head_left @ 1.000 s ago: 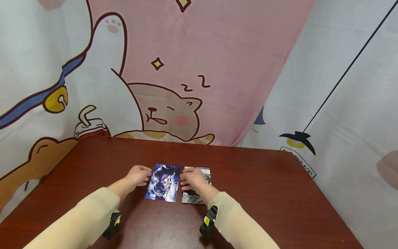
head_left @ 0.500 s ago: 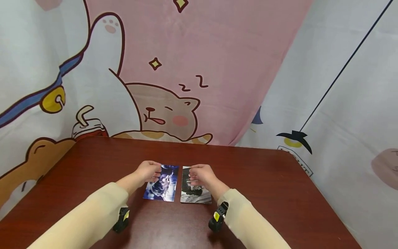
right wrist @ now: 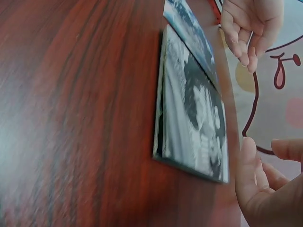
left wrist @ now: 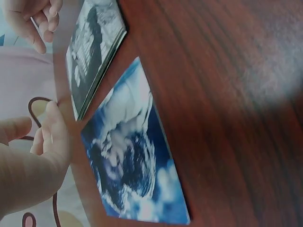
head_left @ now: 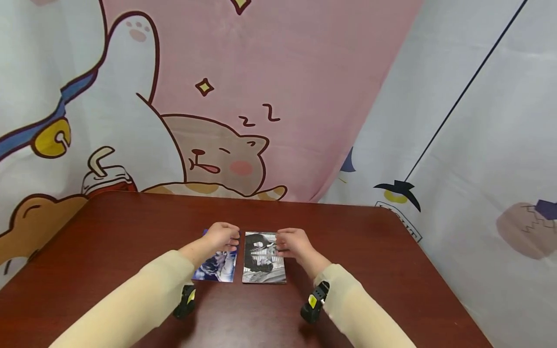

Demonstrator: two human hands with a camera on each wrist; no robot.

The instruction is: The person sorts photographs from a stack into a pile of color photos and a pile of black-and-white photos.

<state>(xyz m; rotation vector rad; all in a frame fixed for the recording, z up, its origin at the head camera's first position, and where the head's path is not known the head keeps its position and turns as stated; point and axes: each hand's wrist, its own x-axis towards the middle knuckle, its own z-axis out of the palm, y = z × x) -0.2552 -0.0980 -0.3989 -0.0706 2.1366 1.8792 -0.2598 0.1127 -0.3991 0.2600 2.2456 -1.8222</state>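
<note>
on a reddish-brown table (head_left: 370,270), a black-and-white picture stack (head_left: 264,268) is lying flat before us, and we are placing everything else by it. its top picture is showing dark and pale shapes, and its edge is revealing more than one layer, a dark gap opening between layers in the right wrist view. just to the left of the stack, a blue-toned picture (head_left: 217,269) is lying flat, a narrow strip of table separating the two. we are holding our left hand (head_left: 221,237) over the far part of the blue-toned picture, its fingertips hanging near the stack's far left corner; the fingers are bending loosely and gripping nothing, the thumb standing apart from the forefinger in the left wrist view. we are holding our right hand (head_left: 297,243) near the stack's far right edge, raised and apart from it in the right wrist view; its fingers too are curving softly and holding nothing. cream sleeves (head_left: 130,302) are covering our forearms, which are reaching in from the near side of the stack, and a small black wrist device (head_left: 183,306) is hanging below each cuff. beyond the stack, past the table's far edge, a printed cloth (head_left: 326,82) is hanging, pink in the middle, showing a sleeping cartoon animal (head_left: 217,137).
</note>
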